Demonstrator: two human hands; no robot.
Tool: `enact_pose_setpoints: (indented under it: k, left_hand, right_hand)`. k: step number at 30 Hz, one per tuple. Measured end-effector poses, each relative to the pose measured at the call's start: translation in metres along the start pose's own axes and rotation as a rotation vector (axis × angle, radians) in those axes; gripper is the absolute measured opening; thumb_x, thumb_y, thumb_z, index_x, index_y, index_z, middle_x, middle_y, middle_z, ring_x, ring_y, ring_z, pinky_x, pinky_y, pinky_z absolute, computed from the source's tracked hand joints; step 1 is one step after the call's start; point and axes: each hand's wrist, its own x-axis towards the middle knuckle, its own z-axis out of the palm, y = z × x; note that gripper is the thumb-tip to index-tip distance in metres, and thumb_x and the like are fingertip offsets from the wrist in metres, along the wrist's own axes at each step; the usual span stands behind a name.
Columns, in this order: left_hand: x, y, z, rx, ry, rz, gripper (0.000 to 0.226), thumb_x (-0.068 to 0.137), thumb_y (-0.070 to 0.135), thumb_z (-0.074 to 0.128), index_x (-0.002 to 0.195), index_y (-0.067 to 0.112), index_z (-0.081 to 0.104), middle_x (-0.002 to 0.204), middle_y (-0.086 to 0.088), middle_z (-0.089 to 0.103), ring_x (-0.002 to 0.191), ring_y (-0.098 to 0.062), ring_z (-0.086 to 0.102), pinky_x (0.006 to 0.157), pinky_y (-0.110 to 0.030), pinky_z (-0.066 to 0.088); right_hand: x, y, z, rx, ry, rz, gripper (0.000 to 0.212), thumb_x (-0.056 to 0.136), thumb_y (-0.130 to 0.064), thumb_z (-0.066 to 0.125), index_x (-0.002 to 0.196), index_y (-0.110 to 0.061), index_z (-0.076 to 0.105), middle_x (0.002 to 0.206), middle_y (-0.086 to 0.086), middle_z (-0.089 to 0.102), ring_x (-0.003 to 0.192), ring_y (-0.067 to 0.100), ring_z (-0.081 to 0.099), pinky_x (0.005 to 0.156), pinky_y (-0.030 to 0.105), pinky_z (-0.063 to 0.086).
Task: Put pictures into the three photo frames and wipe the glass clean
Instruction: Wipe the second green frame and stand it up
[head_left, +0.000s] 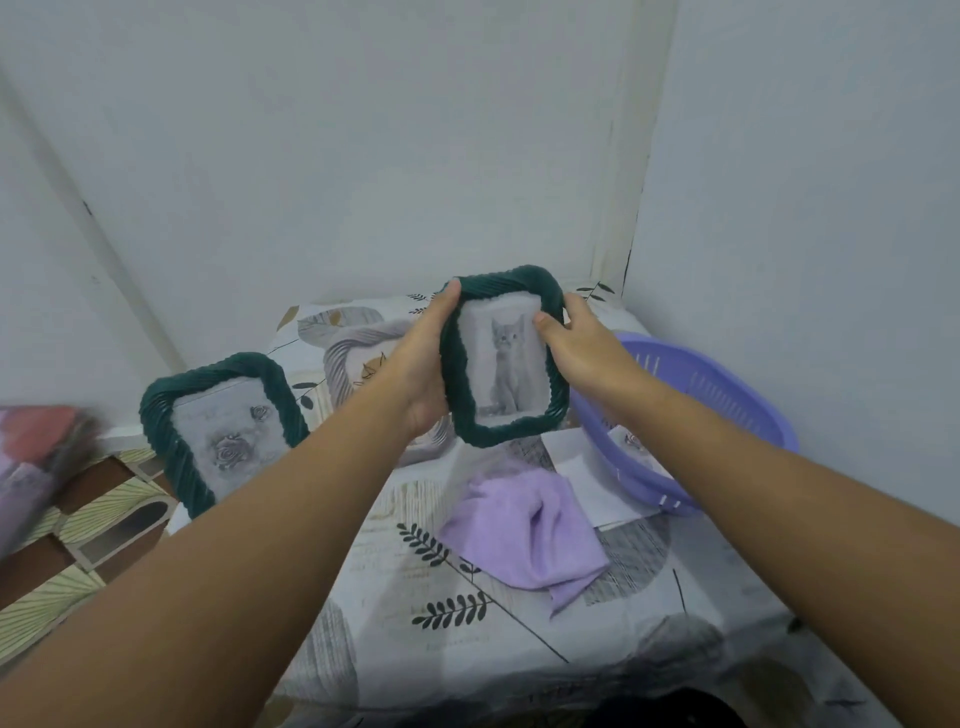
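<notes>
Green ribbed-plastic photo frame (501, 358) with a kitten picture is held above the counter (519, 623), left hand (423, 358) and right hand (582, 343) gripping its sides; a second filled frame (223, 431) stands left, a third seemingly lies behind, lilac cloth (524, 535) waiting.

No legible text, label, brand mark, number or sign is found anywhere in view. The patterned cloth (519, 623) over the bench carries faint grey marks beside its leaf prints that may be lettering, but they are too blurred to read. The pictures in the two green frames (501, 358) (223, 431) show a kitten and roses, with no caption.
</notes>
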Motion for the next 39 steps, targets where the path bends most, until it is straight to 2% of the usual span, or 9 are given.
enact_pose_setpoints:
  k: [6, 9, 13, 18, 24, 28, 31, 34, 39]
  left_hand:
    - [0.054, -0.008, 0.005, 0.08, 0.059, -0.035, 0.064, 0.085, 0.076, 0.055, 0.116, 0.023, 0.074, 0.107, -0.004, 0.078, 0.103, -0.027, 0.073, 0.093, -0.042, 0.055]
    - [0.072, -0.015, 0.006, 0.079, 0.074, -0.07, 0.065, 0.083, 0.076, 0.056, 0.114, 0.023, 0.075, 0.106, -0.005, 0.078, 0.099, -0.028, 0.074, 0.085, -0.04, 0.057]
    - [0.087, -0.024, 0.009, 0.077, 0.102, -0.082, 0.063, 0.085, 0.073, 0.055, 0.112, 0.021, 0.075, 0.103, -0.006, 0.078, 0.098, -0.029, 0.074, 0.083, -0.038, 0.057]
    - [0.098, -0.036, 0.007, 0.107, 0.161, -0.095, 0.076, 0.069, 0.083, 0.059, 0.111, 0.023, 0.077, 0.103, -0.006, 0.078, 0.098, -0.03, 0.074, 0.098, -0.047, 0.054]
    - [0.105, -0.044, 0.009, 0.096, 0.218, -0.097, 0.084, 0.059, 0.088, 0.06, 0.108, 0.023, 0.077, 0.1, -0.006, 0.079, 0.096, -0.032, 0.075, 0.095, -0.049, 0.055]
    - [0.123, -0.051, 0.007, 0.169, 0.42, -0.055, 0.102, 0.043, 0.1, 0.059, 0.107, 0.021, 0.073, 0.096, -0.002, 0.078, 0.09, -0.031, 0.074, 0.089, -0.048, 0.056]
    - [0.107, -0.041, 0.022, 0.308, 0.566, 0.155, 0.058, 0.082, 0.075, 0.058, 0.097, 0.019, 0.059, 0.095, -0.003, 0.069, 0.09, -0.026, 0.068, 0.087, -0.042, 0.055]
    - [0.104, -0.039, 0.028, 0.437, 0.584, 0.396, 0.024, 0.101, 0.038, 0.055, 0.112, 0.016, 0.053, 0.102, 0.001, 0.063, 0.099, -0.022, 0.065, 0.09, -0.04, 0.052]
    - [0.096, -0.034, 0.028, 0.826, 0.542, 0.678, 0.025, 0.102, 0.014, 0.052, 0.126, 0.016, 0.059, 0.122, 0.003, 0.055, 0.099, -0.006, 0.051, 0.086, -0.011, 0.033]
  right_hand:
    - [0.035, 0.017, 0.0, -0.23, 0.05, 0.111, 0.055, 0.083, -0.071, 0.034, 0.107, -0.027, 0.057, 0.118, 0.003, 0.06, 0.12, 0.033, 0.051, 0.101, 0.056, 0.044]
    - [0.048, 0.026, 0.002, -0.33, 0.07, 0.143, 0.039, 0.092, -0.064, 0.037, 0.091, -0.028, 0.052, 0.123, 0.011, 0.053, 0.124, 0.038, 0.041, 0.104, 0.057, 0.038]
    - [0.058, 0.039, 0.001, -0.384, 0.073, 0.153, 0.035, 0.1, -0.057, 0.041, 0.1, -0.024, 0.053, 0.129, 0.014, 0.047, 0.129, 0.039, 0.036, 0.106, 0.056, 0.035]
    - [0.058, 0.051, 0.004, -0.452, 0.057, 0.154, 0.041, 0.102, -0.056, 0.042, 0.111, -0.019, 0.058, 0.136, 0.014, 0.042, 0.132, 0.038, 0.033, 0.101, 0.05, 0.033]
    - [0.057, 0.053, 0.006, -0.458, 0.098, 0.12, 0.041, 0.102, -0.055, 0.046, 0.124, -0.023, 0.058, 0.142, 0.013, 0.038, 0.136, 0.038, 0.03, 0.108, 0.051, 0.029]
    - [0.06, 0.055, 0.004, -0.475, 0.113, 0.127, 0.042, 0.101, -0.055, 0.047, 0.123, -0.021, 0.058, 0.142, 0.013, 0.037, 0.134, 0.038, 0.031, 0.107, 0.05, 0.03]
    - [0.06, 0.055, 0.004, -0.474, 0.115, 0.113, 0.041, 0.1, -0.056, 0.048, 0.121, -0.022, 0.059, 0.14, 0.012, 0.038, 0.133, 0.038, 0.032, 0.107, 0.049, 0.03]
    - [0.061, 0.055, 0.006, -0.492, 0.118, 0.107, 0.041, 0.1, -0.056, 0.047, 0.121, -0.024, 0.06, 0.139, 0.011, 0.039, 0.132, 0.037, 0.032, 0.106, 0.048, 0.03]
    - [0.059, 0.054, 0.008, -0.491, 0.115, 0.117, 0.038, 0.099, -0.057, 0.049, 0.121, -0.027, 0.062, 0.139, 0.01, 0.038, 0.132, 0.036, 0.032, 0.108, 0.049, 0.03]
